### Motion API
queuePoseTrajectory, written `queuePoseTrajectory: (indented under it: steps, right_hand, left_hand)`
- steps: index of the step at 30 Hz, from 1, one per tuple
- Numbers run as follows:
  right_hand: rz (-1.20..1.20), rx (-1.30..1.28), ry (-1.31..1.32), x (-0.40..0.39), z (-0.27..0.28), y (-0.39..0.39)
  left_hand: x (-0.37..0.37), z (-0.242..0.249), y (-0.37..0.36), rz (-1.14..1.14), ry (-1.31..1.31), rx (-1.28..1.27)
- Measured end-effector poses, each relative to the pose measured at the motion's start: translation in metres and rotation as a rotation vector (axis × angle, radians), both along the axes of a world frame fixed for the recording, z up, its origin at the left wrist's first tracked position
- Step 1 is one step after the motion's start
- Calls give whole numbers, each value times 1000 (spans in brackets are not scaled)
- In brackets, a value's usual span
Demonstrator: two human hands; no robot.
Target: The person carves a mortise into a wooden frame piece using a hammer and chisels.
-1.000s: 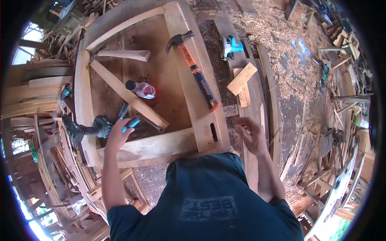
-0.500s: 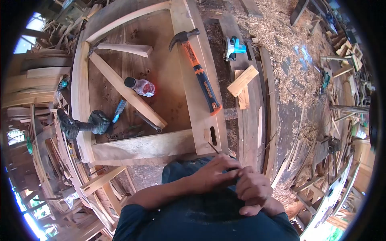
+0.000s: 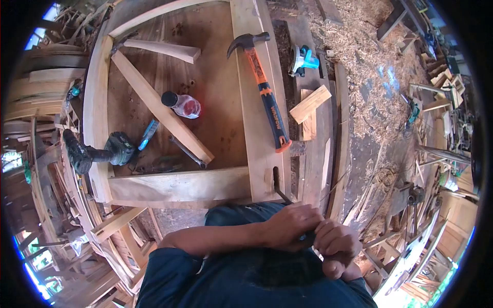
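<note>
Left hand (image 3: 290,226) fingers are curling tight around a small dark tool (image 3: 281,195), only its thin tip is showing, poking up out of the fist toward the slot in the wooden frame (image 3: 259,154). Right hand (image 3: 336,246) fingers are also curling closed, pressing against the left hand's knuckles; whether it is gripping the same tool, cannot tell. Both hands are meeting just in front of the person's dark blue shirt (image 3: 257,277), below the frame's near right corner.

On the frame's right rail, an orange-and-black claw hammer (image 3: 264,90) is lying lengthwise, head away from the person. Inside the frame, a plastic bottle (image 3: 181,105) with reddish contents is lying beside a diagonal wooden brace (image 3: 162,115). A blue-handled tool (image 3: 148,134) is resting near a dark cordless drill (image 3: 95,151), which is sitting across the frame's left rail. A blue circular saw (image 3: 303,59) is sitting on planks right of the frame, well apart from the hands, with a short wood block (image 3: 309,104) nearer. Wood shavings (image 3: 370,66) are covering the floor beyond.
</note>
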State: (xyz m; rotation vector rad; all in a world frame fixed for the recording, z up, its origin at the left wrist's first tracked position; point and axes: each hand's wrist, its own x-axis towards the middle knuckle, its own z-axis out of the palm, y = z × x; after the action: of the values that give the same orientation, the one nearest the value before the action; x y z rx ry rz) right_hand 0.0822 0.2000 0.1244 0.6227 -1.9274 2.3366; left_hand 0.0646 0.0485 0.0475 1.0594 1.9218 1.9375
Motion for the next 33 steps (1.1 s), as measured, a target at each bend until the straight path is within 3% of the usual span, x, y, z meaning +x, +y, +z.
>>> queuePoseTrajectory:
  steps: [2, 5, 9, 14, 16, 19, 22, 25, 27, 33]
  right_hand:
    - [173, 96, 57, -14, 7, -1]
    - [140, 125, -32, -10, 7, 2]
    - [-252, 161, -141, 0, 11, -19]
    - [-167, 517, -73, -34, 25, -24]
    - [-138, 468, -127, -54, 29, -37]
    - [-52, 607, -81, -70, 27, -40]
    - [12, 672, 123, -64, 16, -40]
    - [168, 435, 269, -23, -1, -14]
    - [90, 484, 281, 12, -8, -2]
    - [-115, 644, 219, 94, -23, 4]
  left_hand:
    - [-4, -2, 0, -25, -34, 39]
    - [-5, -8, 0, -42, -75, 50]
    - [-18, 0, 3, 32, -123, 99]
    - [-25, -6, 5, 23, -266, 58]
    - [-34, -8, 2, -6, -347, 89]
    - [-40, -11, -6, 52, -587, 278]
    - [-27, -39, -3, 63, -244, 266]
    - [-9, -48, 6, 62, 90, 262]
    - [0, -44, 11, -5, 234, 207]
    - [23, -46, 16, -93, 372, 171]
